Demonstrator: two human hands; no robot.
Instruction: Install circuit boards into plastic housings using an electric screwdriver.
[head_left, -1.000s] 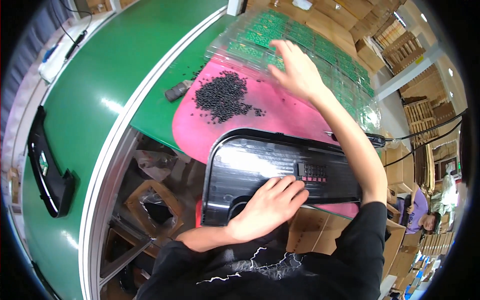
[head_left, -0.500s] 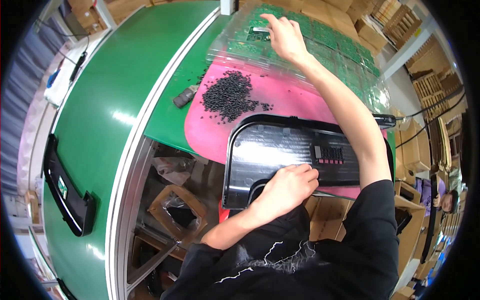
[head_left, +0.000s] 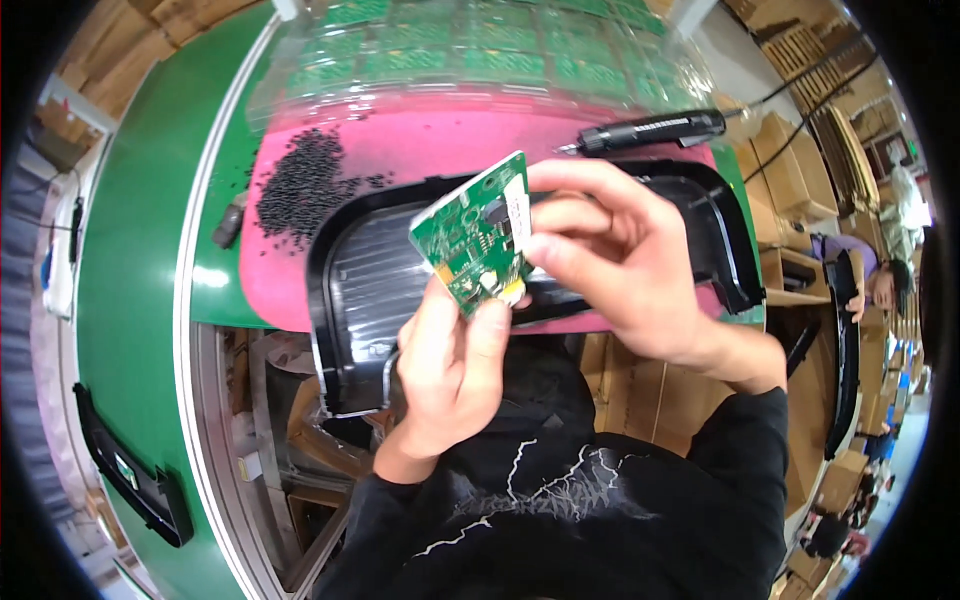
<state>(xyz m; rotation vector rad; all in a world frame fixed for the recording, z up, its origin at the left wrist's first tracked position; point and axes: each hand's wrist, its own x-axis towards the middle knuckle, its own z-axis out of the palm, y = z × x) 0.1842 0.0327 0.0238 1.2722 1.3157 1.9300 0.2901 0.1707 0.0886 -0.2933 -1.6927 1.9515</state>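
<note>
A green circuit board (head_left: pixel 468 232) with a white label is held up, tilted, between my two hands. My left hand (head_left: pixel 450 365) pinches its lower edge between thumb and fingers. At the board's right edge, my right hand (head_left: pixel 625 255) grips with thumb and forefinger, the other fingers curled. Below the board a black plastic housing (head_left: pixel 370 285) lies on the pink mat (head_left: pixel 400 140), its middle partly hidden by my hands. Behind the housing rests a black electric screwdriver (head_left: pixel 650 131) with a cable.
A heap of small black screws (head_left: pixel 305 190) lies on the mat's left, beside a dark bit-like piece (head_left: pixel 229 225). Clear trays of green boards (head_left: pixel 480 65) stand at the back. Another black housing (head_left: pixel 135 470) sits on the green conveyor (head_left: pixel 130 300). A person (head_left: pixel 875 280) is at far right.
My right hand has come back from the trays with a circuit board. My left hand has risen from the housing to hold it too. The view has shifted right.
</note>
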